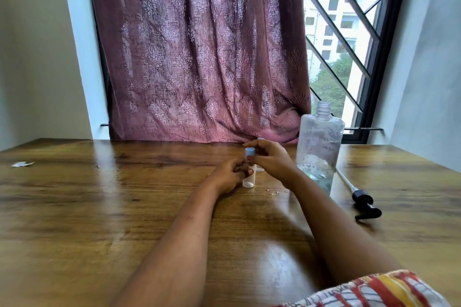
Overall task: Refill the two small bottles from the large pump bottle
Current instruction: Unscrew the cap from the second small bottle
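Note:
A small clear bottle [248,182] with a blue cap [250,151] stands on the wooden table [99,194]. My left hand [230,176] grips its body. My right hand [270,159] is curled over a second small bottle [260,169] just behind, whose blue cap [261,139] peeks above my fingers. The large clear bottle [318,149] stands to the right, uncapped, with a little liquid at the bottom. Its black pump head [366,203] with the long tube lies on the table further right.
A few droplets [275,192] dot the table near the bottles. A small scrap of foil [21,164] lies at the far left. A mauve curtain [199,57] and a barred window [349,45] stand behind the table's far edge.

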Available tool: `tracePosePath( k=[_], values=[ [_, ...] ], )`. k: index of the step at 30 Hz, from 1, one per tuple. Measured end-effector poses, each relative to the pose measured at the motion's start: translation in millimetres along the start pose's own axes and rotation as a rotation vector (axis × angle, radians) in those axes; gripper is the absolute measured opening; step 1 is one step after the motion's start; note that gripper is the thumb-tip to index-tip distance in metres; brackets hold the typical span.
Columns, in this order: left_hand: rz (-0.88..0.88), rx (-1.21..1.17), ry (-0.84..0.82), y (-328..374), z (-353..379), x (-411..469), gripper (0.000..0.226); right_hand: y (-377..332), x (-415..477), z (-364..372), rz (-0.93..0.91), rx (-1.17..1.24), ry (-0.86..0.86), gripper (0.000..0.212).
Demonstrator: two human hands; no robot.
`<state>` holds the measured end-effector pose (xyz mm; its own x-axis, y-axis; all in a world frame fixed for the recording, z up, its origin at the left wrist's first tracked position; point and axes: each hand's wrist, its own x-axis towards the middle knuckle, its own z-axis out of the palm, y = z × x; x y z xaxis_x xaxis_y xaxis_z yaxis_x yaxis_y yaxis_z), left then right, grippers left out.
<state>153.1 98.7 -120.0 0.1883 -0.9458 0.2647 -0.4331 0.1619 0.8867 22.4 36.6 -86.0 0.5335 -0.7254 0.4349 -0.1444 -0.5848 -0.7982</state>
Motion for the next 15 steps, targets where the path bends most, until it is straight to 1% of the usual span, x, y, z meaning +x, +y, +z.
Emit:
tracePosePath(
  k=[1, 3, 6, 7, 8, 10, 13, 15],
  values=[
    [0.001, 0.004, 0.000, 0.2, -0.3, -0.2, 0.031, -0.3, -0.5, -1.2, 0.015, 0.058, -0.025, 0.036],
    [-0.004, 0.015, -0.006, 0.6, -0.6, -1.0, 0.024, -0.7, -0.7, -0.2, -0.001, 0.043, -0.026, 0.035],
    [-0.014, -0.007, -0.005, -0.6, -0.5, -1.1, 0.018, -2.1, -0.9, 5.6, -0.077, -0.218, 0.071, 0.032],
    [-0.012, -0.013, -0.002, 0.0, -0.4, -1.7, 0.018, -2.0, -0.3, 6.6, -0.102, -0.269, 0.098, 0.029],
    [-0.010, -0.014, -0.001, 0.0, -0.4, -1.6, 0.018, -2.3, 0.1, 6.3, -0.116, -0.273, 0.103, 0.026],
    [-0.002, -0.007, 0.002, 0.8, -0.7, -2.1, 0.019, -3.6, 0.5, 3.4, -0.106, -0.191, 0.058, 0.024],
    [-0.002, 0.003, 0.004, 0.8, -1.2, -2.1, 0.020, -5.2, 1.6, -0.3, -0.045, -0.045, -0.039, 0.037],
    [-0.014, 0.000, 0.009, 0.4, -1.2, -2.1, 0.021, -4.5, 1.7, 1.5, -0.034, -0.065, -0.039, 0.038]
  ],
)
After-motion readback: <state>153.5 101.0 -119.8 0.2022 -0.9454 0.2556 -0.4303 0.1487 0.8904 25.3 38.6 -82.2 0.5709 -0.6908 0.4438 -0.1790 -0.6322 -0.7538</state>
